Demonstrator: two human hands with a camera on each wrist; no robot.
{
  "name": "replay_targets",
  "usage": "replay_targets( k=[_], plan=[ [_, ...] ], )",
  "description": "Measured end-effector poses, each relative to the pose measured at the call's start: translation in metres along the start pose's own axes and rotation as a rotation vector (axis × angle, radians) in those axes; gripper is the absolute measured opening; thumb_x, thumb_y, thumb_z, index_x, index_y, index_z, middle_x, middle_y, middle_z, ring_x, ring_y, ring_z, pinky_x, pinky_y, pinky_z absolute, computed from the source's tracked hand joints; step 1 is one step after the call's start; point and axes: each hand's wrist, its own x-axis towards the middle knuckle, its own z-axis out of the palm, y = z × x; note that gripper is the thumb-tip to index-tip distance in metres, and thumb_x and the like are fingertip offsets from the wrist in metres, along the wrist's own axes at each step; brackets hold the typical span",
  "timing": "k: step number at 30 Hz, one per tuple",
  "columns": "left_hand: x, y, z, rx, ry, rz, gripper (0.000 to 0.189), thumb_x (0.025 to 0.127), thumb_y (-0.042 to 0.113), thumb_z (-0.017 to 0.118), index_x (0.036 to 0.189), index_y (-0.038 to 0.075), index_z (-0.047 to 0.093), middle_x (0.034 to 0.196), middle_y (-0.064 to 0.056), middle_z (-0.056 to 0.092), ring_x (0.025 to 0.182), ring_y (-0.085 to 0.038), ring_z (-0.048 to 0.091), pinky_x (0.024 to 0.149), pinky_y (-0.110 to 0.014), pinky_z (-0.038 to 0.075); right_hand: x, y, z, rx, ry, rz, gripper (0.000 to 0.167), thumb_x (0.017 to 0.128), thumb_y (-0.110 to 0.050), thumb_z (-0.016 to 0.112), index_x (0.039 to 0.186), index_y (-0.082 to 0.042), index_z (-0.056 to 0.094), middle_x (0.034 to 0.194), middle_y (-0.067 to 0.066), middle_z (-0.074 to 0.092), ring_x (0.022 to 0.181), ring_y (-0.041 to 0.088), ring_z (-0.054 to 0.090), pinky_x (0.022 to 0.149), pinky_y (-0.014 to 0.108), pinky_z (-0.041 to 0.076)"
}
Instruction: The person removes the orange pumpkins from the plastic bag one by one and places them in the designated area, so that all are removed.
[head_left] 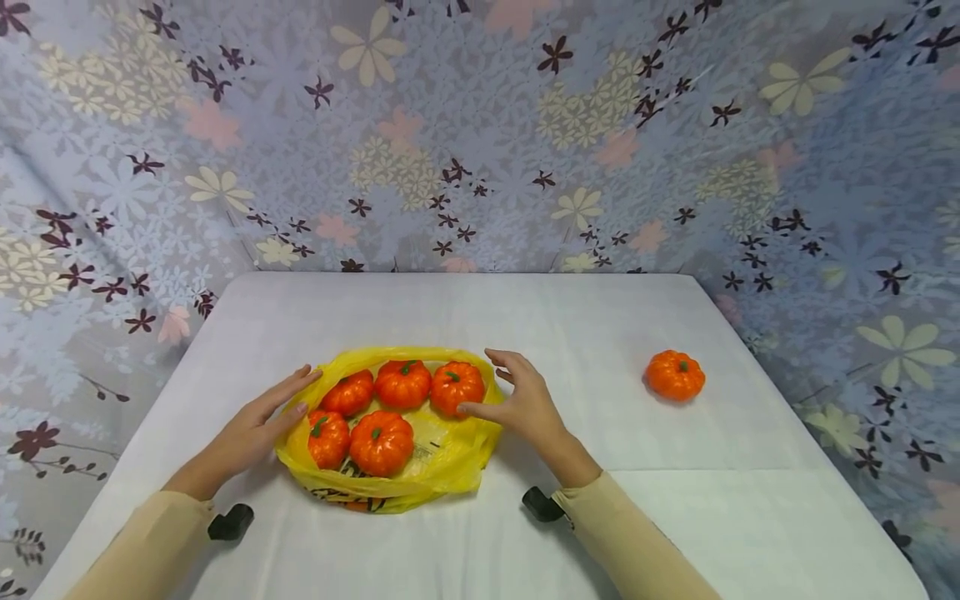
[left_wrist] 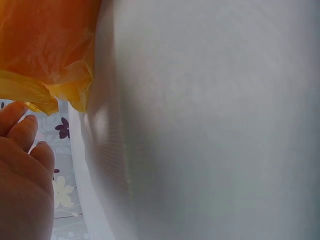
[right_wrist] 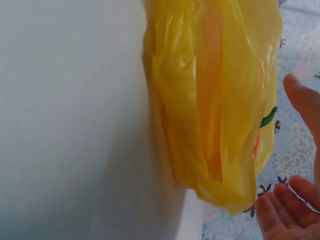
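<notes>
A yellow plastic bag [head_left: 453, 467] lies spread on the table with its mouth facing up. Inside it sit several small orange pumpkins, among them a front one [head_left: 382, 443] and one at the right [head_left: 457, 389], each with a green stem. My left hand [head_left: 251, 425] is at the bag's left rim, fingers extended along the edge; the left wrist view shows the fingertips right by the yellow film [left_wrist: 75, 82]. On the other side, my right hand [head_left: 528, 408] has thumb and fingers spread apart at the right rim, the thumb overlapping the right pumpkin in the head view.
Another orange pumpkin [head_left: 675, 376] rests alone on the white tablecloth [head_left: 570, 325], well to the right. A floral curtain [head_left: 480, 150] hangs behind the table and down both sides. Dark camera mounts [head_left: 231, 522] stick out at both wrists.
</notes>
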Motion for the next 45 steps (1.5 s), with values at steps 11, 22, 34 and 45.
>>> replay_targets(
  k=[11, 22, 34, 45],
  plan=[
    [-0.006, 0.002, 0.002, -0.013, 0.010, 0.013, 0.053, 0.106, 0.033, 0.051, 0.157, 0.023, 0.040, 0.165, -0.014, 0.021, 0.149, -0.046, 0.016, 0.105, -0.080, 0.014, 0.001, -0.005, 0.011, -0.026, -0.033, 0.008, 0.086, 0.070, -0.033, 0.095, 0.141, -0.004, 0.055, 0.137, 0.009, 0.056, 0.123, 0.028, 0.057, 0.103, 0.041, 0.049],
    [-0.003, 0.004, 0.005, -0.027, 0.004, 0.045, 0.051, 0.106, 0.031, 0.051, 0.156, 0.022, 0.041, 0.165, -0.015, 0.021, 0.148, -0.047, 0.015, 0.106, -0.080, 0.014, 0.000, -0.004, 0.014, -0.084, -0.048, 0.072, 0.091, 0.068, -0.039, 0.095, 0.142, -0.005, 0.054, 0.139, 0.008, 0.055, 0.121, 0.029, 0.057, 0.101, 0.041, 0.050],
    [-0.003, 0.003, 0.004, -0.033, 0.005, 0.034, 0.052, 0.106, 0.032, 0.051, 0.156, 0.022, 0.041, 0.165, -0.016, 0.021, 0.148, -0.048, 0.015, 0.105, -0.081, 0.013, 0.004, -0.003, 0.027, -0.122, -0.085, 0.092, 0.093, 0.069, -0.040, 0.094, 0.144, -0.005, 0.051, 0.142, 0.009, 0.053, 0.130, 0.027, 0.050, 0.109, 0.044, 0.043],
    [-0.003, 0.004, 0.003, -0.028, 0.011, 0.028, 0.052, 0.107, 0.033, 0.050, 0.156, 0.021, 0.040, 0.165, -0.016, 0.020, 0.149, -0.048, 0.014, 0.105, -0.080, 0.013, 0.007, -0.005, 0.035, -0.158, -0.077, 0.100, 0.094, 0.070, -0.041, 0.093, 0.143, -0.001, 0.051, 0.141, 0.014, 0.053, 0.127, 0.031, 0.051, 0.106, 0.046, 0.045]
  ],
)
